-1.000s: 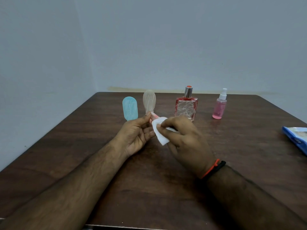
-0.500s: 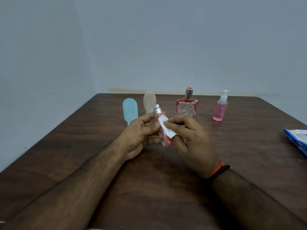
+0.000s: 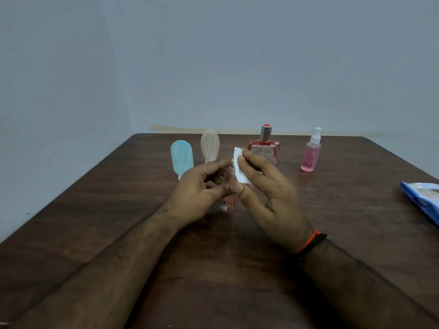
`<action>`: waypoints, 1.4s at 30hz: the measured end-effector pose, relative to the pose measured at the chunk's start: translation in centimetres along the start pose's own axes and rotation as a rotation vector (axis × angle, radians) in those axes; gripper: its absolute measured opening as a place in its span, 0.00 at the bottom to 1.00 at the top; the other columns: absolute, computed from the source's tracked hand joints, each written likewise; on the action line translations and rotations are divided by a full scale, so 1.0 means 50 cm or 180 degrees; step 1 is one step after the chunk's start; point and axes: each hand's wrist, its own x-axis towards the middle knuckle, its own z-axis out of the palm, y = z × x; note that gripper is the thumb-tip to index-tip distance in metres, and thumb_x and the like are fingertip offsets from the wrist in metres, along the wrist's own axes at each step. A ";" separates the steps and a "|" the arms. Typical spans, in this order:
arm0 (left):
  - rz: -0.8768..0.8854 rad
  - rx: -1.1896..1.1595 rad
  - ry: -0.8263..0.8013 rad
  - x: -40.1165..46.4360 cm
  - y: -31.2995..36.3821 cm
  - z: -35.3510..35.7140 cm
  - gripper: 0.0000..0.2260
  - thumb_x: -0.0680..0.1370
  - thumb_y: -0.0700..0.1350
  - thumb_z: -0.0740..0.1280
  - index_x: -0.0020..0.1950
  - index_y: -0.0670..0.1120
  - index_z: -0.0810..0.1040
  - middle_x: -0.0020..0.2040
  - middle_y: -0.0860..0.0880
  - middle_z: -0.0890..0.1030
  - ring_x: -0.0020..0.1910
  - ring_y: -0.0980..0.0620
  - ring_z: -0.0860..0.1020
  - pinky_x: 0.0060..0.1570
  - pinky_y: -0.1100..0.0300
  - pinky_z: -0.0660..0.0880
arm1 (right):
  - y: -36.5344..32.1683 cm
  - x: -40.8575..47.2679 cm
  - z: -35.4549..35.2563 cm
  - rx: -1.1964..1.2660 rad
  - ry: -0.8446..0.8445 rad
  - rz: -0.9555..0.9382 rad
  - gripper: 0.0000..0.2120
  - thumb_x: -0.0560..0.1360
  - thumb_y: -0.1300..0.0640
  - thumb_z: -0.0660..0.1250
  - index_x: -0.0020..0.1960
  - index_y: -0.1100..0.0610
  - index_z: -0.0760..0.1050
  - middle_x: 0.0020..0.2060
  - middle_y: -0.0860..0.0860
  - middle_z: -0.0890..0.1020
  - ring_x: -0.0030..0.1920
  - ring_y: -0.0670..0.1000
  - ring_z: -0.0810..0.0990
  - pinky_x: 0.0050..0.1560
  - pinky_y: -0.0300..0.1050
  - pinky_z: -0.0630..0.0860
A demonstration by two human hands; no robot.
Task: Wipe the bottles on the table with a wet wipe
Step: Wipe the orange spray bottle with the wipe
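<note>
- Here, two forearms are reaching up from 6 o'clock over the table (image 3: 332,210); a wristband (image 3: 311,242) is sitting on the right wrist.
- The left hand (image 3: 197,193) is curling its fingers around a small pink bottle (image 3: 228,200), holding it upright at the centre.
- The right hand (image 3: 266,193) is pinching a white wipe (image 3: 238,170) against the bottle's upper part.
- A blue pack (image 3: 422,198) is lying at 3 o'clock by the table edge.
- A blue flat bottle (image 3: 181,159) and a beige one (image 3: 209,148) are standing at 11 o'clock.
- A red perfume bottle (image 3: 263,148) is standing at 12 o'clock, just behind the hands.
- A pink spray bottle (image 3: 310,153) is standing at 1 o'clock, well apart.
</note>
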 end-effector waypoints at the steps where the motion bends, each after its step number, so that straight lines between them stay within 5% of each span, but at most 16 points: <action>1: 0.0104 0.0171 0.0091 -0.002 0.002 0.001 0.24 0.70 0.53 0.75 0.65 0.64 0.76 0.56 0.63 0.82 0.57 0.63 0.79 0.53 0.68 0.77 | -0.002 0.001 -0.001 0.0208 -0.0007 0.0134 0.19 0.79 0.57 0.64 0.68 0.61 0.74 0.69 0.53 0.74 0.70 0.44 0.72 0.68 0.35 0.69; 4: 0.0387 0.0713 0.0374 -0.008 0.008 0.008 0.26 0.69 0.57 0.74 0.65 0.67 0.71 0.50 0.69 0.80 0.52 0.66 0.78 0.47 0.74 0.75 | 0.003 0.006 -0.003 0.0525 0.0192 0.0451 0.12 0.80 0.57 0.65 0.60 0.58 0.81 0.64 0.50 0.79 0.64 0.40 0.76 0.63 0.35 0.74; 7: 0.0388 0.0902 0.0459 -0.006 0.007 0.014 0.24 0.67 0.55 0.77 0.61 0.59 0.76 0.47 0.61 0.82 0.48 0.63 0.80 0.45 0.67 0.80 | 0.016 0.008 0.000 0.0755 0.0260 0.0803 0.07 0.76 0.61 0.70 0.53 0.56 0.81 0.57 0.48 0.82 0.58 0.42 0.81 0.57 0.41 0.80; 14: 0.0325 0.0489 0.0028 -0.013 0.025 0.025 0.13 0.69 0.40 0.79 0.50 0.45 0.81 0.44 0.49 0.85 0.44 0.50 0.84 0.46 0.50 0.82 | 0.027 0.013 -0.005 0.1819 0.0219 0.1424 0.15 0.70 0.60 0.75 0.50 0.53 0.71 0.48 0.56 0.85 0.51 0.53 0.84 0.52 0.53 0.82; 17: -0.0025 -0.0404 -0.0426 -0.010 0.022 0.014 0.14 0.69 0.32 0.76 0.54 0.37 0.80 0.50 0.39 0.84 0.53 0.37 0.82 0.51 0.49 0.82 | 0.024 0.019 -0.009 0.2629 0.0059 0.1754 0.16 0.67 0.59 0.74 0.50 0.56 0.71 0.49 0.62 0.84 0.52 0.59 0.84 0.53 0.57 0.82; 20: -0.0211 -0.0984 -0.0670 -0.011 0.020 0.009 0.20 0.68 0.35 0.74 0.59 0.42 0.81 0.56 0.40 0.83 0.58 0.39 0.81 0.53 0.55 0.81 | 0.022 0.024 -0.011 0.3181 -0.0049 0.1898 0.17 0.67 0.63 0.72 0.53 0.61 0.72 0.51 0.65 0.84 0.53 0.60 0.84 0.50 0.53 0.82; 23: -0.0269 -0.1200 -0.0824 -0.007 0.013 -0.001 0.18 0.70 0.36 0.73 0.60 0.41 0.81 0.58 0.37 0.81 0.61 0.35 0.78 0.60 0.49 0.78 | 0.022 0.026 -0.015 0.3540 -0.0162 0.1906 0.18 0.69 0.63 0.70 0.57 0.64 0.71 0.52 0.61 0.85 0.54 0.57 0.84 0.49 0.47 0.82; 28: -0.0283 -0.1137 -0.0804 -0.003 0.008 -0.004 0.20 0.72 0.38 0.71 0.65 0.38 0.78 0.60 0.40 0.82 0.63 0.42 0.79 0.64 0.50 0.75 | 0.034 0.024 -0.013 0.3275 -0.0144 0.1787 0.10 0.73 0.59 0.68 0.54 0.57 0.80 0.55 0.57 0.84 0.57 0.55 0.83 0.54 0.46 0.81; 34: -0.0313 -0.0959 -0.0572 -0.003 0.016 -0.005 0.20 0.72 0.40 0.71 0.64 0.41 0.79 0.57 0.39 0.83 0.56 0.42 0.81 0.54 0.54 0.79 | 0.042 0.020 -0.006 0.2789 -0.0231 0.1850 0.13 0.78 0.53 0.63 0.56 0.52 0.83 0.54 0.55 0.85 0.55 0.55 0.82 0.55 0.48 0.80; 38: -0.0400 -0.1133 -0.0769 -0.006 0.021 -0.009 0.18 0.73 0.40 0.71 0.62 0.38 0.80 0.56 0.36 0.82 0.54 0.37 0.80 0.57 0.42 0.77 | 0.046 0.021 0.002 0.2718 -0.0305 0.2179 0.11 0.80 0.61 0.59 0.55 0.57 0.80 0.51 0.55 0.84 0.54 0.46 0.84 0.65 0.54 0.74; 42: -0.0593 -0.1649 -0.1275 -0.011 0.025 -0.012 0.12 0.74 0.39 0.69 0.57 0.40 0.82 0.52 0.39 0.84 0.48 0.40 0.83 0.52 0.44 0.80 | 0.032 0.015 -0.009 0.3768 -0.0450 0.2274 0.20 0.72 0.54 0.64 0.61 0.59 0.78 0.62 0.58 0.80 0.63 0.55 0.79 0.66 0.50 0.75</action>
